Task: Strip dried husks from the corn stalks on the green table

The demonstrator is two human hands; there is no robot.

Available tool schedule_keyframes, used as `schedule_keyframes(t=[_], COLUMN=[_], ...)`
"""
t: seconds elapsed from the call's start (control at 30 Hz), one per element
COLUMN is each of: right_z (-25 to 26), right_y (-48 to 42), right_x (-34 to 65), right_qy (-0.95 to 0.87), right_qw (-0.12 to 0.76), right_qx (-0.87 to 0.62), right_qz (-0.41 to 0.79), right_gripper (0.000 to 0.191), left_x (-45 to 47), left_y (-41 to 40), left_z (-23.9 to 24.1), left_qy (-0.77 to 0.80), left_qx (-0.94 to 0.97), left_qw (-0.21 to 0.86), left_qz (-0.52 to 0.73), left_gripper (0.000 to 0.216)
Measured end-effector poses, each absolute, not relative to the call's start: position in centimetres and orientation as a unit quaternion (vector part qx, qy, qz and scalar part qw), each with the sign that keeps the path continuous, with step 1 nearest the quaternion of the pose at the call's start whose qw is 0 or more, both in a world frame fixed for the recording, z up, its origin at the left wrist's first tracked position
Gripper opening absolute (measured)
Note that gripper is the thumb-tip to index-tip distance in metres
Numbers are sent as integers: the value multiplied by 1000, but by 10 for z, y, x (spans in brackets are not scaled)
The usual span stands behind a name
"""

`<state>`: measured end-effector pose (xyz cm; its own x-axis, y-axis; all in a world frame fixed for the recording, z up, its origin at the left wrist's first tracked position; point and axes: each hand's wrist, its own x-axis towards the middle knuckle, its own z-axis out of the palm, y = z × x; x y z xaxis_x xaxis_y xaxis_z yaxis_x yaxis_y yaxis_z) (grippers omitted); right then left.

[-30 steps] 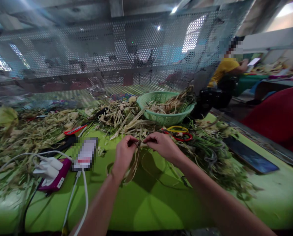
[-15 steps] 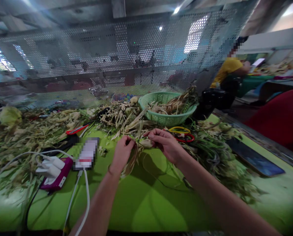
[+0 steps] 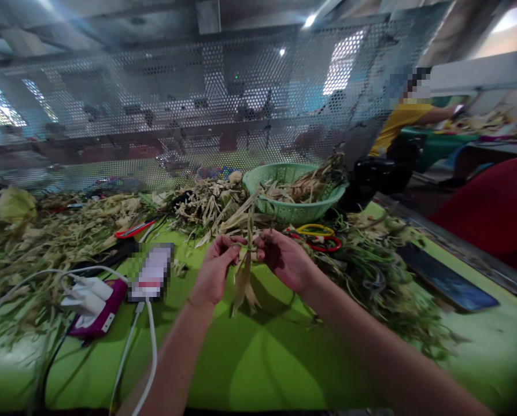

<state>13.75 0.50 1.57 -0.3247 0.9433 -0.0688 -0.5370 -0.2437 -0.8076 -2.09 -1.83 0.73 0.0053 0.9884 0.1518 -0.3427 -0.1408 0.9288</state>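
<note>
Between hands (image 3: 211, 271) (image 3: 287, 261) — pale strip (image 3: 244, 284), partly hidden

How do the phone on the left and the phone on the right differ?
Screen: the left phone looks bright; the right phone is dark with a bluish sheen.
Cable: a white cable reaches the left phone's near end; none shows at the right phone.
Tilt: the left phone's far end leans right; the right phone's leans left.
Shared: both lie screen up on the green table.
</note>
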Motion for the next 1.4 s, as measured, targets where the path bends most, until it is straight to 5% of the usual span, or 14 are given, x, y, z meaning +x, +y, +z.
schedule_keyframes(t=[0.47, 0.93, 1.4], right_z=[10, 18, 24], right_y=[10, 1, -6], right_x=[141, 145, 137], right_qy=[-348, -468, -504], right_qw=[521, 503, 485], right_qx=[-292, -331, -368], right_qz=[723, 647, 613], right_gripper=[15, 21, 25], left_x=[-22, -31, -27], left_y=[-21, -15, -18], left_z=[11, 4, 6], left_qy=[327, 473, 524], left_qx=[520, 673, 688], left_qw=[542, 273, 209], left_qz=[573, 499, 456], left_gripper=[21, 5, 6])
